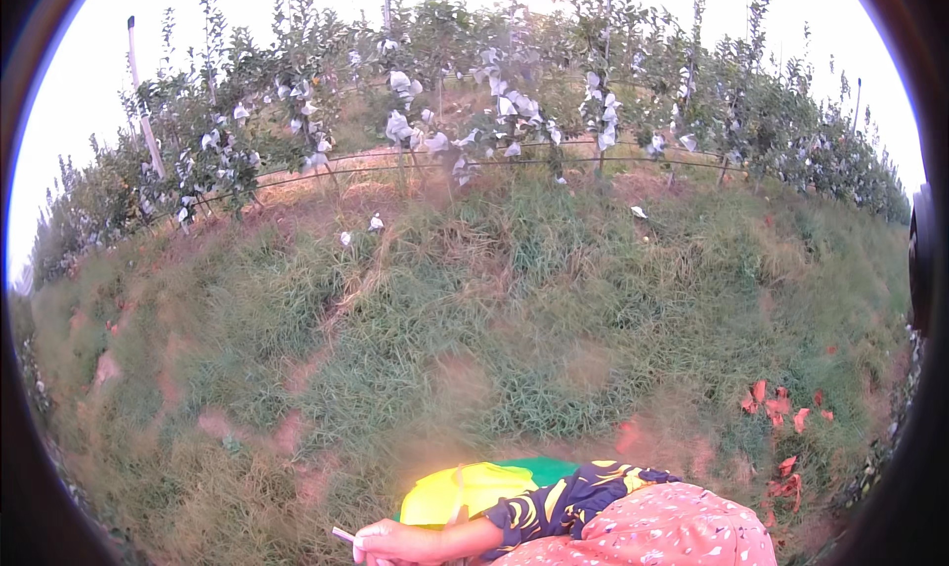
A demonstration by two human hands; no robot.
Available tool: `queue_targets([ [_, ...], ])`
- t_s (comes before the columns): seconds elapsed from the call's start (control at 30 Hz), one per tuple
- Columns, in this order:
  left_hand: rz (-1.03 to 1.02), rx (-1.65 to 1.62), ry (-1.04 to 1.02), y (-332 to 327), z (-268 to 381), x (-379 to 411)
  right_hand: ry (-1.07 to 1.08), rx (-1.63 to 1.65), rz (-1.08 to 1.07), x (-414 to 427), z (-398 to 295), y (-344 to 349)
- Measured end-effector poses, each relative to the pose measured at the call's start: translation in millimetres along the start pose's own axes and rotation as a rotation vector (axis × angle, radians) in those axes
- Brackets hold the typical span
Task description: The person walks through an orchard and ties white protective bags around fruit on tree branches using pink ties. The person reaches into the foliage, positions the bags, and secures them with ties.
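Observation:
My right hand (382, 542) is at the bottom edge, left of the middle, at the end of a bare forearm that reaches in from the right. Its fingers are closed around a thin pale object (342, 534) whose tip sticks out to the left; what it is I cannot tell. A dark sleeve cover with yellow marks (552, 505) sits over the arm, below a pink patterned sleeve (675, 525). Just beyond the forearm lies bright yellow material (474, 492), with green material (540, 469) behind it. My left hand is out of view.
Rough grass (534, 321) spreads before me, with red scraps (778, 406) at the right. Beyond it runs a row of fruit trees hung with white bags (519, 105), crossed low down by a dark line (474, 164). A pole (144, 99) leans at the left.

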State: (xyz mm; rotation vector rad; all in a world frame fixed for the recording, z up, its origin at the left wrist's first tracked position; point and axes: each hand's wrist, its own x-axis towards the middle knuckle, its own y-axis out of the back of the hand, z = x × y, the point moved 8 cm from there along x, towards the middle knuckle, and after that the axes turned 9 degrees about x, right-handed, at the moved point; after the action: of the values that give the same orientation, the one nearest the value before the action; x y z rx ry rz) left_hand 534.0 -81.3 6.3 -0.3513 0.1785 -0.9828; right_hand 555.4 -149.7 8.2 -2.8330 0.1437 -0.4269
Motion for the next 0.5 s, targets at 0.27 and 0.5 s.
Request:
queue_targets([
  [0.27,0.165,0.139,0.117,40,-42,22,-0.241,0.171,0.118,6,12,30],
  [0.5,0.062,0.102,0.121,25,-35,55,-0.23,0.069,0.129,24,24,50],
])
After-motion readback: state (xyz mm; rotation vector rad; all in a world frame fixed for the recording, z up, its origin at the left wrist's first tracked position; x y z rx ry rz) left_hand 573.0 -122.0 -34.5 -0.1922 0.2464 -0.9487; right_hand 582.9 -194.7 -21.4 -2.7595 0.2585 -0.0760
